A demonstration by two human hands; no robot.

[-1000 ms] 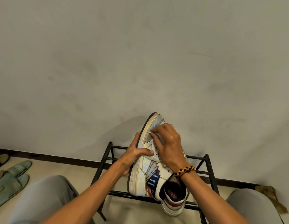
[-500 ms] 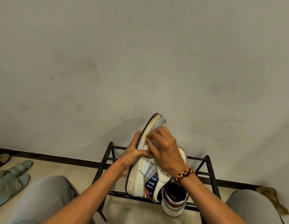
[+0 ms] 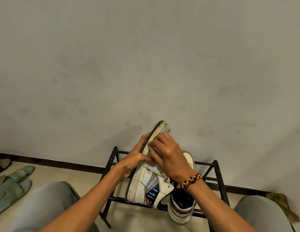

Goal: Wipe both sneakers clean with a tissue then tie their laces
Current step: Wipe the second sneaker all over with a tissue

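A white high-top sneaker point(image 3: 144, 185) with a dark sole edge is held tilted on its side, toe up toward the wall. My left hand point(image 3: 137, 158) grips it round the sole, thumb across the upper. My right hand point(image 3: 169, 156), with a braided bracelet at the wrist, presses a white tissue point(image 3: 166, 129) onto the sneaker's forefoot with curled fingers; most of the tissue is hidden under them. The second sneaker point(image 3: 182, 210) stands upright on the rack just right of the first, its opening facing me, its toe partly behind my right hand.
A black metal shoe rack point(image 3: 218, 178) stands against the grey wall. Green slippers point(image 3: 13, 185) lie on the floor at far left. My grey-trousered knees point(image 3: 43, 206) fill both lower corners. A brown object point(image 3: 283, 206) lies by the wall at right.
My right hand with the tissue has slid down and left along the sneaker's forefoot, uncovering more of the toe. The sneaker has tilted slightly; my left hand keeps its grip.
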